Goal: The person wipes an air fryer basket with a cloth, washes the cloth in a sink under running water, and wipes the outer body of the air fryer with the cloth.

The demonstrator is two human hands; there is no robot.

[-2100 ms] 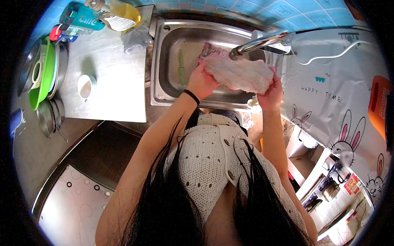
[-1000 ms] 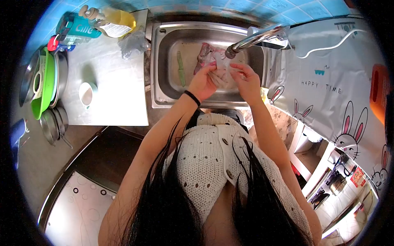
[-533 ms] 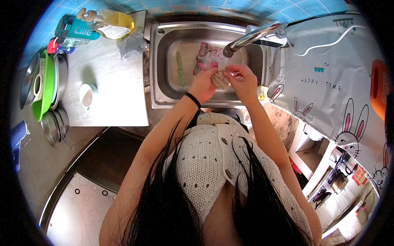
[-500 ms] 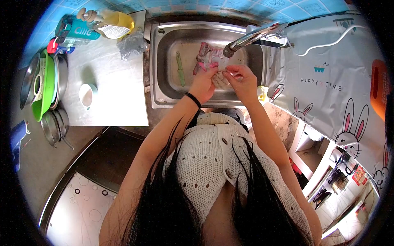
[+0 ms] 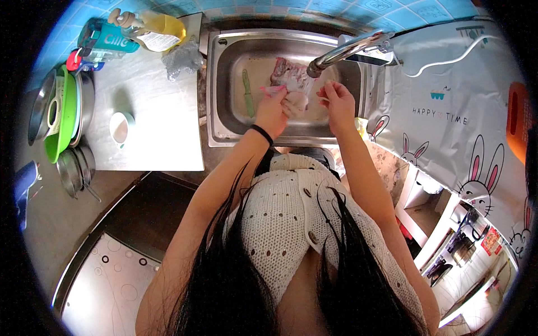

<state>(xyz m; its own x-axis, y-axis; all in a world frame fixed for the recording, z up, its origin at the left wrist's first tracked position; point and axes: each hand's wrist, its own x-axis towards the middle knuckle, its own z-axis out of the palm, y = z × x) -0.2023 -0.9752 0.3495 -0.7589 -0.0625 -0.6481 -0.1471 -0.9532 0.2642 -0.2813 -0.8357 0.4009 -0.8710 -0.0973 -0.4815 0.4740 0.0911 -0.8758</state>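
My left hand [image 5: 273, 115] is closed on a pale, soft-looking piece [image 5: 296, 102] low over the sink. A bright pink bit [image 5: 272, 89] sticks out above my fingers; I cannot tell what it belongs to. Just beyond lies a reddish and whitish wet mass [image 5: 287, 73] on the sink floor, its kind unclear. My right hand [image 5: 339, 103] is apart from the left, to the right of the piece, with thumb and fingertips pinched together. Whatever they hold, if anything, is too small to make out. A green knife [image 5: 247, 94] rests left in the sink [image 5: 230, 120].
The chrome faucet [image 5: 347, 51] reaches over the sink from the back right. On the left counter stand a white cup [image 5: 121, 127], a yellow soap bottle [image 5: 159, 32] and a turquoise bottle [image 5: 106, 39]. Green and metal bowls [image 5: 67, 117] lean at the far left.
My hands have drawn apart: the right moved right, away from the pale piece. My left hand shifted slightly left and toward me, keeping hold of the piece.
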